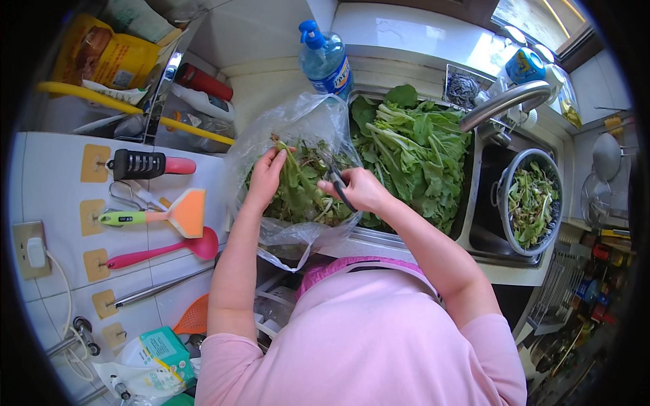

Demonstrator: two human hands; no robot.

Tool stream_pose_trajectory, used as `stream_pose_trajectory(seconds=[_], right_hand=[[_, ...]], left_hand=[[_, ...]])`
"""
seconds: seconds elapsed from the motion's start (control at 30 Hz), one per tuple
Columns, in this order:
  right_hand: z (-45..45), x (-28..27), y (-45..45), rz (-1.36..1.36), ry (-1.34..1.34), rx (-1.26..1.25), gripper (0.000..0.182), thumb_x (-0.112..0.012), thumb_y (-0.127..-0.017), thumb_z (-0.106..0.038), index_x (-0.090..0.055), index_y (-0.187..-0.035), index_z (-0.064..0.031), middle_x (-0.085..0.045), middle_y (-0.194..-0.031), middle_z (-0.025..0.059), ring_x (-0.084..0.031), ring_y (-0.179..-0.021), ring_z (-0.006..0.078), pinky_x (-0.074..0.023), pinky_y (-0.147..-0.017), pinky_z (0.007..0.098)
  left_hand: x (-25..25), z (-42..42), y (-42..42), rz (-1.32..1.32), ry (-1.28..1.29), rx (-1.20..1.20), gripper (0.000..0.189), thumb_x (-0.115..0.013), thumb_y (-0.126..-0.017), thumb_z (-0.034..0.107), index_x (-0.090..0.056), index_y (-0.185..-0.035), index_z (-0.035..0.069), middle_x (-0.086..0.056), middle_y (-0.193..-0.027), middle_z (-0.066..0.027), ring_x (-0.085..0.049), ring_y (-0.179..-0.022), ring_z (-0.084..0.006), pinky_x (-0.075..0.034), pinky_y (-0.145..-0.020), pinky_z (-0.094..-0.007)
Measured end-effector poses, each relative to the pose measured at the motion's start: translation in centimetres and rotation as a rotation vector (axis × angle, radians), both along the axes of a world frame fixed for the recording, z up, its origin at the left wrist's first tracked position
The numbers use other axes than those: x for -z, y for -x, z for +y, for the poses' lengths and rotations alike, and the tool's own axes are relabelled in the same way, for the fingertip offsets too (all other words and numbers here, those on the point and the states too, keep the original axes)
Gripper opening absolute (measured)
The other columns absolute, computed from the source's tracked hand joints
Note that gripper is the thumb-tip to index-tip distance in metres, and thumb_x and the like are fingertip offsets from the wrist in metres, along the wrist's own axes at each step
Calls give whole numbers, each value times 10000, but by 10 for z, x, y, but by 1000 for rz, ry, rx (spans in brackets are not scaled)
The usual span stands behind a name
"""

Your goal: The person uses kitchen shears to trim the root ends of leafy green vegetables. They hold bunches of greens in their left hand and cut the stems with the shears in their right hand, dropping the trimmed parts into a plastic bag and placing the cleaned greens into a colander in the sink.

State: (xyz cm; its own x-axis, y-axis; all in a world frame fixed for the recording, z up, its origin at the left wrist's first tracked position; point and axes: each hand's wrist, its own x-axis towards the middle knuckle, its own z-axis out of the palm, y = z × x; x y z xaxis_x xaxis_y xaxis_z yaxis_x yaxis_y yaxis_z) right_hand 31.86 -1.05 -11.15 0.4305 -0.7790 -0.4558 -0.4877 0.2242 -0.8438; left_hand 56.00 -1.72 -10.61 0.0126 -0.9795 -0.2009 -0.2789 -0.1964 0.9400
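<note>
My left hand grips a leafy green plant near its brown root end, over a clear plastic bag. In my right hand is a pair of dark-handled scissors, its blades pointing up and left over the bag. Whether the blades touch a stem I cannot tell. Loose greens and stems lie inside the bag below both hands. Just right of the bag, a heap of large leafy greens fills the left sink basin.
A blue pump bottle stands behind the bag. The faucet arches over the sink divider. In the right basin sits a grey colander holding trimmed greens. Utensils, including a pink ladle, hang on the left wall.
</note>
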Motion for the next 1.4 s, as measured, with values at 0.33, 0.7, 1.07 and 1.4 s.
stream_pose_trajectory(seconds=[0.33,0.7,1.07,1.4], right_hand=[[8,7,-2,192,19,-212,885,-512,-695,-813,-673,-702,57,-653,-732,221,-662,-766,360,-511,-726,431],[9,20,-10,264,72,-218,902,-500,-680,-845,-681,-695,38,-652,-738,246,-653,-758,402,-517,-725,454],[13,33,5,-51,-145,-27,717,-615,-726,-724,-647,-572,-25,-582,-538,74,-585,-529,184,-476,-563,313],[23,36,16,-120,-156,143,532,-705,-763,-526,-668,-651,-7,-585,-552,55,-548,-516,139,-446,-537,301]], left_hand=[[3,0,-3,-244,-132,258,224,-522,-942,178,-647,-1025,11,-631,-762,-13,-560,-738,-100,-435,-715,-253],[7,1,-6,-327,-191,340,246,-529,-940,210,-646,-1005,4,-606,-730,-11,-528,-683,-100,-418,-653,-256],[-21,-8,-14,304,-200,16,232,-482,-994,237,-569,-1047,28,-658,-959,-100,-652,-903,-216,-517,-845,-338],[-21,-17,-27,714,-252,-278,210,-429,-1009,230,-496,-1087,47,-585,-1180,-186,-604,-1065,-334,-494,-923,-465]])
